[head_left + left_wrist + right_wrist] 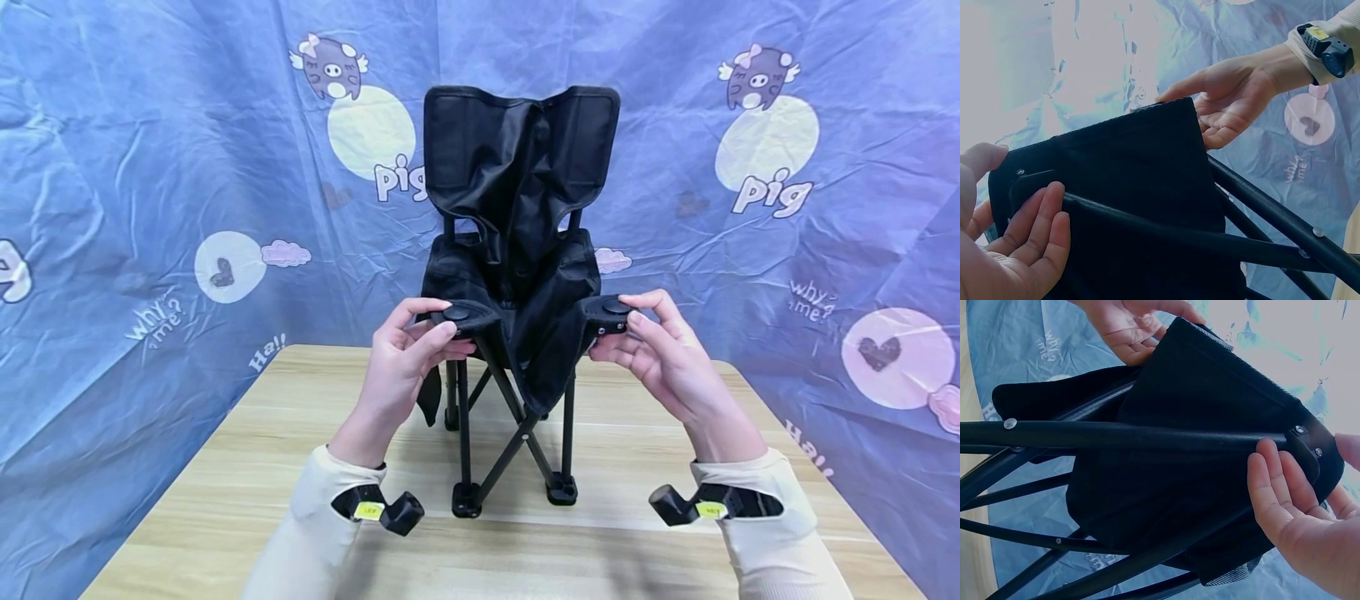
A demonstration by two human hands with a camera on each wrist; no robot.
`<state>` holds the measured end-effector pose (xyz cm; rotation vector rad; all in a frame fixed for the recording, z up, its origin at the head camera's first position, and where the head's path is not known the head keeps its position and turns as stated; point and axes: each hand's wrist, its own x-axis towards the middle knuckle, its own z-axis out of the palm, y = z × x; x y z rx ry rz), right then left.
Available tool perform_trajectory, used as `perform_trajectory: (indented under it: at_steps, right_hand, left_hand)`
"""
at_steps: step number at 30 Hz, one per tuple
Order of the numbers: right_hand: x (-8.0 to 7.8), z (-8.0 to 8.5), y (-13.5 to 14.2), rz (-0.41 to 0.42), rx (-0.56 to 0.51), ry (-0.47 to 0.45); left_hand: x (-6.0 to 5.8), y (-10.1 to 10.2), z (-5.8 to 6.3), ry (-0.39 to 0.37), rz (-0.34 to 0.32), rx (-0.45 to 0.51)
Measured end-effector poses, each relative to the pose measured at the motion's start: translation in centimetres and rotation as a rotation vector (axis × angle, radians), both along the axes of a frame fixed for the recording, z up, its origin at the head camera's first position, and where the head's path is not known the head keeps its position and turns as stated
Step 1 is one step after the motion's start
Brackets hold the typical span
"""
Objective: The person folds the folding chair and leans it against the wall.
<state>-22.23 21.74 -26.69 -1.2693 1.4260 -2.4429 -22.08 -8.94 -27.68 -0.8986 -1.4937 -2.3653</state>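
Observation:
A small black folding chair (517, 167) stands upright on the table, its backrest at the rear. My left hand (405, 350) grips the front left corner (467, 315) of the seat, thumb on top and fingers curled below. At the opposite front corner (604, 310), my right hand (660, 354) pinches the fabric in the same way. Between the hands the seat cloth sags into a fold. From below, the left wrist view shows the dark underside (1129, 150) and a leg tube (1166, 231). Rivets (1299, 429) fix a corner tab beside my right fingertips.
Crossed front legs (526, 436) end in black plastic feet (467, 498) on the light wooden table (300, 467). Behind and on both sides hangs a blue cloth (187, 125) printed with pigs. Each wrist wears a strapped black camera (403, 512).

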Motion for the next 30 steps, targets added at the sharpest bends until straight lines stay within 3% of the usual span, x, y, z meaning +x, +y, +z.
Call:
perform_trajectory:
  at_steps: [21, 30]
  right_hand:
    - [-0.2, 0.5, -0.9, -0.069, 0.037, 0.004]
    - [-0.3, 0.7, -1.4, -0.055, 0.030, 0.014]
  left_hand:
    - [-0.8, 0.8, 0.5, 0.013, -0.028, 0.020]
    - [-1.0, 1.3, 0.8, 0.009, -0.034, 0.025]
